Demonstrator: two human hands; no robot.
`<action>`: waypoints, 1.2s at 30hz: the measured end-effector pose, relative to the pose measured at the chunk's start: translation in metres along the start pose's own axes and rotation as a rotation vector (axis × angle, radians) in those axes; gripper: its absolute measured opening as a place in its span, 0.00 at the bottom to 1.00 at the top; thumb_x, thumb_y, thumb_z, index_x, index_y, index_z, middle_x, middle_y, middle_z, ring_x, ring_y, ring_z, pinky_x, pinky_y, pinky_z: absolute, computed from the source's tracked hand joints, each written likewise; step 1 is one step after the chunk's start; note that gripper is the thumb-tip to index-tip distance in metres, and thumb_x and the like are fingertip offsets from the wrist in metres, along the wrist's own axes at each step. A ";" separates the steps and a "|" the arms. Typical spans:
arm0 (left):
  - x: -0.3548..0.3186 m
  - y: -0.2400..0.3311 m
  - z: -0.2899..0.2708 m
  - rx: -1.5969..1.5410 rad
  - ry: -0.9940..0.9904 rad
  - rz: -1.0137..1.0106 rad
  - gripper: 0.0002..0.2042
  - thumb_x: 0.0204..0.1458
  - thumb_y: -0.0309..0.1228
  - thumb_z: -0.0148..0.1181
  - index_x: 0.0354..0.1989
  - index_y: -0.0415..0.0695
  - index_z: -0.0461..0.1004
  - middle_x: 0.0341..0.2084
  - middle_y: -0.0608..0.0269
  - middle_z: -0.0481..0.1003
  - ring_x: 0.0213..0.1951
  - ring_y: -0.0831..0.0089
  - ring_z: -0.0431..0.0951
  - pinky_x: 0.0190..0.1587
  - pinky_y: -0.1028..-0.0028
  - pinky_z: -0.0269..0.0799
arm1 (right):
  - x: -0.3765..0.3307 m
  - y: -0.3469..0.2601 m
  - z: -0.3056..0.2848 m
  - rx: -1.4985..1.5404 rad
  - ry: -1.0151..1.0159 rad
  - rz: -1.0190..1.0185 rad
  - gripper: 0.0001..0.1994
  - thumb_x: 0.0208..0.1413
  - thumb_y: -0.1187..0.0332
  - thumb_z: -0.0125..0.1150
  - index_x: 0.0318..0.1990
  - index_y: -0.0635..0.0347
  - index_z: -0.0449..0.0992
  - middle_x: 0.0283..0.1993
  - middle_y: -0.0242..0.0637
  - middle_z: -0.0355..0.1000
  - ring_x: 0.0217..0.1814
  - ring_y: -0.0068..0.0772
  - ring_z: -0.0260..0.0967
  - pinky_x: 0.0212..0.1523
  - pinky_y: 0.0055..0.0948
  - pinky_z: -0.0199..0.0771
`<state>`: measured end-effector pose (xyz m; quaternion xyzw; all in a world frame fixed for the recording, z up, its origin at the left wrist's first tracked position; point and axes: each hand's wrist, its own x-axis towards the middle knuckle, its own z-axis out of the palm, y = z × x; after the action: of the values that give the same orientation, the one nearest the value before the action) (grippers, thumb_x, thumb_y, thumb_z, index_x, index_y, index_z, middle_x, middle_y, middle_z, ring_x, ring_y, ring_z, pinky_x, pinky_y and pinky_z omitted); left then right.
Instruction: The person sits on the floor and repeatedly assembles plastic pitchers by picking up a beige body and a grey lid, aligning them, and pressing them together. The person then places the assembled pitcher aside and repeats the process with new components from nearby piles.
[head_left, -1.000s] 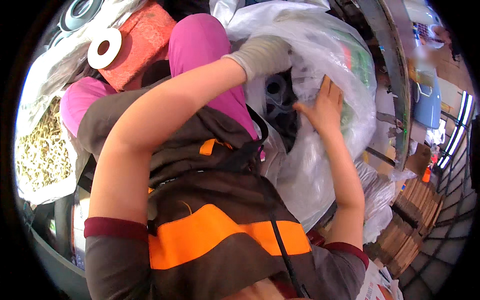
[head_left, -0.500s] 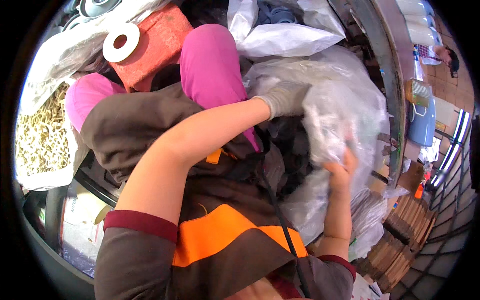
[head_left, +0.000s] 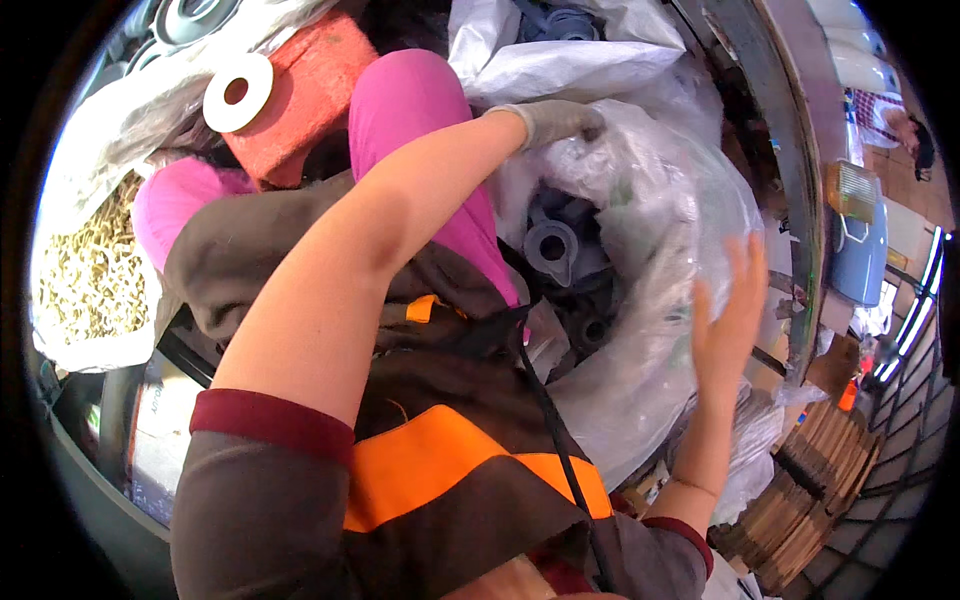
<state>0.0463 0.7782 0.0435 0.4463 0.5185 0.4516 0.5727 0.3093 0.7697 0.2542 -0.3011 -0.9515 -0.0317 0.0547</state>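
A large clear plastic bag stands in front of me, its mouth spread and its rim rolled outward. Inside lie several grey plastic parts, one with a round ring-shaped end. My left hand, in a light grey work glove, is closed on the bag's far rim, with its fingertips partly hidden by the film. On the bag's right side is my bare right hand. Its fingers are stretched and apart, flat beside the film; whether the palm touches it I cannot tell.
A white sack with grey parts stands beyond the bag. A white ring rests on a red block. Small yellowish parts fill a sack at left. A metal frame and stacked cardboard are at right.
The bag's mouth has widened, uncovering the grey parts. My left hand has moved farther away with the rim, and my right hand has moved right and up, its fingers spreading.
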 end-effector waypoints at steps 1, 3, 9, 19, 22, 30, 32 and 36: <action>0.003 0.003 -0.003 0.021 0.011 -0.035 0.27 0.48 0.45 0.52 0.54 0.41 0.69 0.53 0.53 0.67 0.54 0.62 0.65 0.57 0.68 0.59 | -0.005 -0.012 0.007 -0.040 -0.087 -0.027 0.29 0.47 0.63 0.63 0.59 0.48 0.64 0.67 0.47 0.52 0.68 0.51 0.48 0.65 0.49 0.47; 0.007 0.005 -0.003 0.077 0.022 -0.090 0.27 0.50 0.47 0.50 0.55 0.45 0.68 0.55 0.53 0.66 0.55 0.61 0.65 0.55 0.67 0.60 | -0.019 -0.030 0.034 -0.113 -0.272 -0.069 0.29 0.47 0.60 0.63 0.60 0.42 0.63 0.68 0.46 0.50 0.70 0.50 0.45 0.65 0.56 0.42; 0.058 -0.036 -0.010 0.317 0.259 -0.213 0.21 0.50 0.44 0.50 0.45 0.42 0.75 0.47 0.47 0.73 0.50 0.53 0.71 0.53 0.64 0.64 | 0.057 0.115 0.169 -0.277 -0.302 0.003 0.27 0.50 0.51 0.57 0.58 0.44 0.65 0.68 0.45 0.49 0.71 0.47 0.44 0.65 0.57 0.41; -0.009 0.016 0.044 0.976 -0.054 0.180 0.11 0.40 0.33 0.57 0.32 0.43 0.78 0.33 0.51 0.77 0.40 0.53 0.76 0.44 0.60 0.71 | 0.062 0.169 0.282 0.016 -0.718 0.227 0.26 0.50 0.64 0.51 0.58 0.62 0.63 0.60 0.53 0.59 0.61 0.53 0.57 0.61 0.46 0.55; 0.007 -0.031 0.058 0.967 0.221 0.429 0.11 0.38 0.30 0.56 0.31 0.41 0.79 0.35 0.52 0.76 0.45 0.55 0.73 0.50 0.63 0.67 | 0.053 0.170 0.289 -0.164 -0.510 0.356 0.25 0.49 0.62 0.53 0.55 0.62 0.66 0.55 0.52 0.65 0.56 0.53 0.64 0.56 0.43 0.63; -0.008 0.013 0.022 0.803 -0.036 0.098 0.16 0.44 0.37 0.53 0.37 0.39 0.77 0.38 0.43 0.75 0.43 0.51 0.75 0.48 0.60 0.68 | 0.101 0.018 0.074 -0.104 -0.541 0.069 0.17 0.54 0.55 0.49 0.46 0.52 0.73 0.36 0.41 0.76 0.38 0.46 0.74 0.39 0.43 0.72; -0.056 0.063 0.006 0.768 -0.020 0.040 0.16 0.46 0.38 0.52 0.39 0.40 0.76 0.38 0.44 0.75 0.42 0.50 0.75 0.47 0.60 0.68 | 0.119 -0.028 0.069 0.286 -0.438 -0.098 0.12 0.55 0.56 0.49 0.41 0.51 0.73 0.34 0.41 0.76 0.37 0.46 0.74 0.37 0.42 0.71; -0.178 0.093 -0.069 0.695 0.256 0.156 0.14 0.49 0.35 0.53 0.42 0.42 0.74 0.39 0.47 0.75 0.42 0.55 0.76 0.46 0.63 0.69 | 0.144 -0.126 0.067 0.573 -0.362 -0.142 0.11 0.55 0.58 0.54 0.40 0.53 0.72 0.31 0.40 0.75 0.34 0.42 0.74 0.35 0.38 0.71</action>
<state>-0.0370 0.6245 0.1645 0.5923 0.6725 0.3430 0.2815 0.1144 0.7549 0.2021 -0.2073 -0.9346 0.2869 -0.0350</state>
